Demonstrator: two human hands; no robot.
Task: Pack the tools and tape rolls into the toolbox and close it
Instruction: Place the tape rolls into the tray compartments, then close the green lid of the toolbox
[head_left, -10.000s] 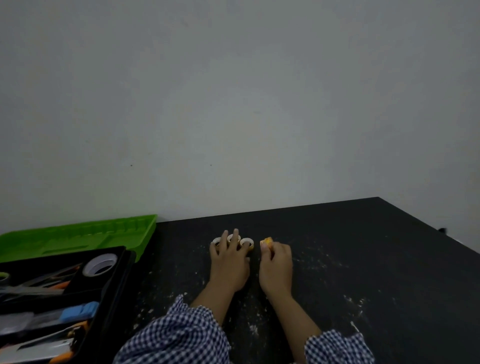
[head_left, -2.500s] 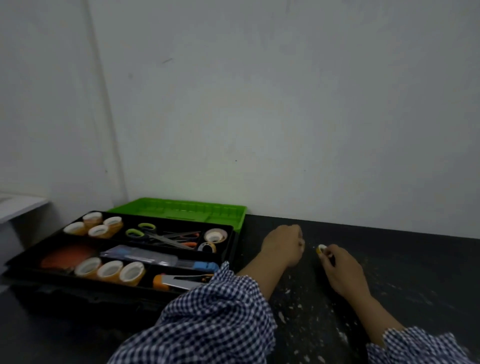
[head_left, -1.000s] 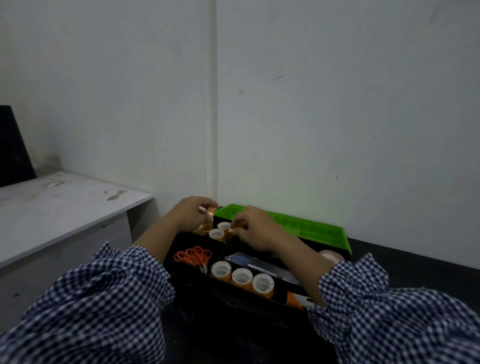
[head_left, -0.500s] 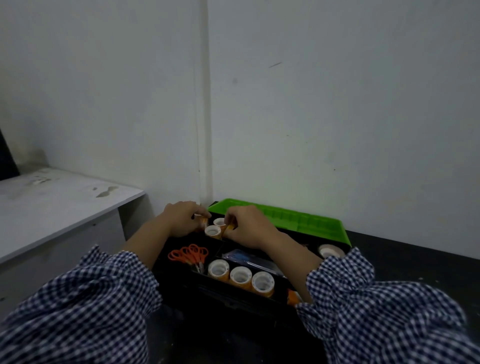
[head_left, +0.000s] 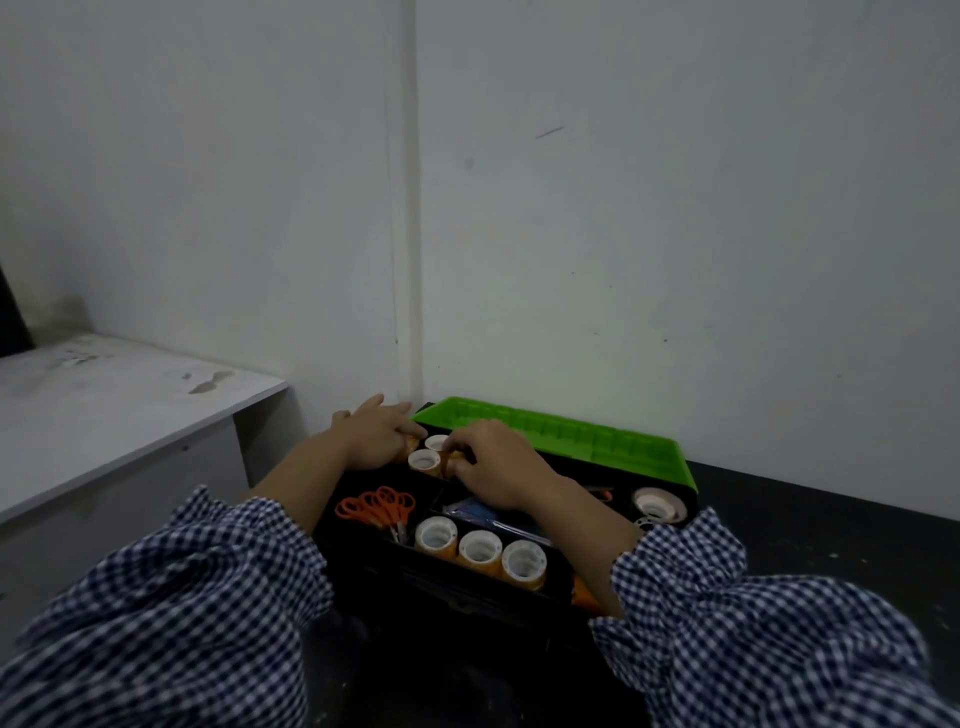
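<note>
The black toolbox (head_left: 467, 587) stands open, its green lid (head_left: 561, 436) laid back against the wall. Both hands are over its back-left compartment, where small orange tape rolls (head_left: 425, 460) stand. My left hand (head_left: 371, 439) rests with straightened fingers on a roll that it mostly hides. My right hand (head_left: 493, 462) has its fingers curled round another small roll (head_left: 457, 457) beside them. Three more rolls (head_left: 480, 546) line the front compartment. Orange scissors (head_left: 376, 509) lie at the left, and a blue tool (head_left: 478, 512) shows under my right wrist.
A wider tape roll (head_left: 657, 504) sits in the toolbox's right end, and an orange tool handle (head_left: 584, 597) shows by my right sleeve. The box stands on a dark table (head_left: 810, 535) in the wall corner. A lower white bench (head_left: 104, 405) lies to the left.
Both hands carried small tape rolls from the table to the toolbox's back-left compartment. In the last half second my left fingers have straightened and spread, while the right hand stays on its roll.
</note>
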